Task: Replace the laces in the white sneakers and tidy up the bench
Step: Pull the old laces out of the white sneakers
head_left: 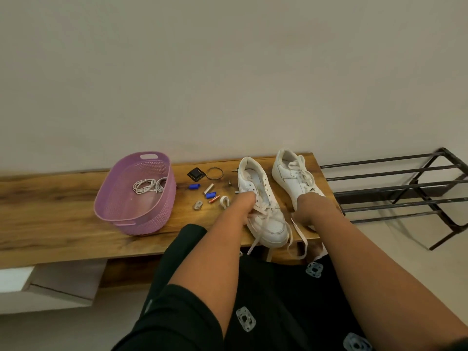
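Two white sneakers stand on the wooden bench [50, 198]. The nearer sneaker [274, 224] has its old lace [298, 234] loosened, with the ends trailing over the bench's front edge. My left hand [247, 202] is on this sneaker's lacing, fingers curled into the loose lace. My right hand [305, 203] sits between the two shoes, in front of the toe of the far sneaker [291, 173], which is still laced. Its fingers are hidden from view. A coil of white laces [149, 186] lies in the purple basket [109, 188].
Small clutter lies between the basket and the shoes: a black square piece [195, 173], a bracelet [215, 172], blue caps [194, 186], a metal tube [208, 188], a battery [214, 199], a white loop [224, 201]. A black metal shoe rack [405, 191] stands at the right.
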